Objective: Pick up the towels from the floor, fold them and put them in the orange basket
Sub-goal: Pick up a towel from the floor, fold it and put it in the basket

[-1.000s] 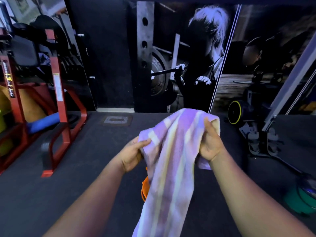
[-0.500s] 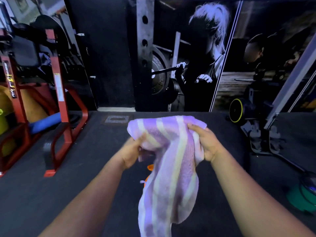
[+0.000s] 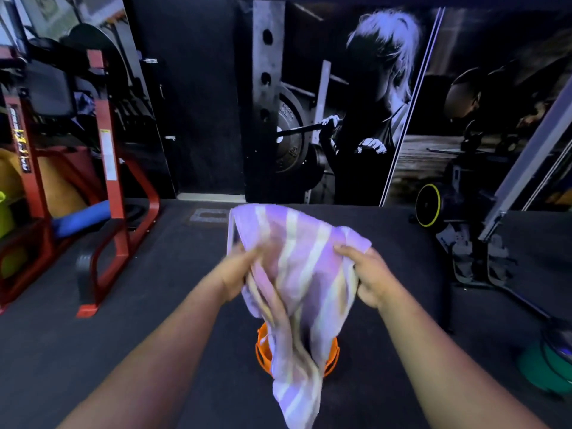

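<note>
Both hands hold one towel (image 3: 297,274) in the air above the floor (image 3: 123,351). The left hand (image 3: 238,274) pinches its left upper part, with fingers curled into the cloth, and the right hand (image 3: 368,277) grips the right upper edge. The towel is not yet folded neatly: its top is bunched between the hands and a long tail hangs down, twisted and a little blurred. The basket (image 3: 263,348) stands on the floor directly under this tail, mostly hidden behind it. I think the main risk is that the tail falls into the basket before the fold is finished, so the towel goes in crumpled. Another risk is that the bunched top slips from one hand, because each grip takes only a small part of the cloth, and then the towel drops beside the basket.
</note>
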`<state>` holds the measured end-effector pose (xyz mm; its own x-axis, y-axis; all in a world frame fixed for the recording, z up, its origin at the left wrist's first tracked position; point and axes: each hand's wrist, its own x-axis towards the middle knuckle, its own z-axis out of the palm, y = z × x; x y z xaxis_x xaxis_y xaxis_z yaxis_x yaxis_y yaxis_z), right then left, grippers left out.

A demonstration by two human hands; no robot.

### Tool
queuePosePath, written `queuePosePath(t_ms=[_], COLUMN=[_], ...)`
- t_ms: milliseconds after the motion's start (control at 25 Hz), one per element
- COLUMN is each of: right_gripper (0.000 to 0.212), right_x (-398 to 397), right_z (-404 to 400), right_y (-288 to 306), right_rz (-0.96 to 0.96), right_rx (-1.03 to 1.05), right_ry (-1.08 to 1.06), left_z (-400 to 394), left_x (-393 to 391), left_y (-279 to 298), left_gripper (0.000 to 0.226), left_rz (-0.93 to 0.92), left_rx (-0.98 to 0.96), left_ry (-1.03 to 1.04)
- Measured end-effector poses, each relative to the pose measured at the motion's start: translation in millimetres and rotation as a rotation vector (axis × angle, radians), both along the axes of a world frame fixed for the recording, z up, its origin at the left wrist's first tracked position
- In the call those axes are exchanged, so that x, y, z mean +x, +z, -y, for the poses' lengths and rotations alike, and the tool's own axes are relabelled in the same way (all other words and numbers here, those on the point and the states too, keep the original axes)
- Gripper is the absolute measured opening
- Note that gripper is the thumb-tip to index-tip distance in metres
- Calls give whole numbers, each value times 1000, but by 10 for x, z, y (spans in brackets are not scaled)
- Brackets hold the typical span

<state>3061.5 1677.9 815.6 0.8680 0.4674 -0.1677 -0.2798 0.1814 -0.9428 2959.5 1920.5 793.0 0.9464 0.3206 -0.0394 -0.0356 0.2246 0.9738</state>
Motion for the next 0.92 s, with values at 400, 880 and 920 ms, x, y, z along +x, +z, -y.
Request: queuePosePath(t_ms=[400, 880, 920], right_gripper=[16, 20, 23], right_x=[-62, 294, 326], right_z=[42, 11, -6], right_y=[-188, -474, -463], right_rz=[163, 396, 405], right_rx=[-210, -520, -511], right_ry=[253, 54, -27], left_z=[-168, -339, -362], left_x=[88, -155, -166], left_y=[263, -342, -365], left_gripper=[52, 49, 45], left_rz=[35, -514, -531], left_rx=[-123, 564, 472], left_ry=[-38, -5, 76])
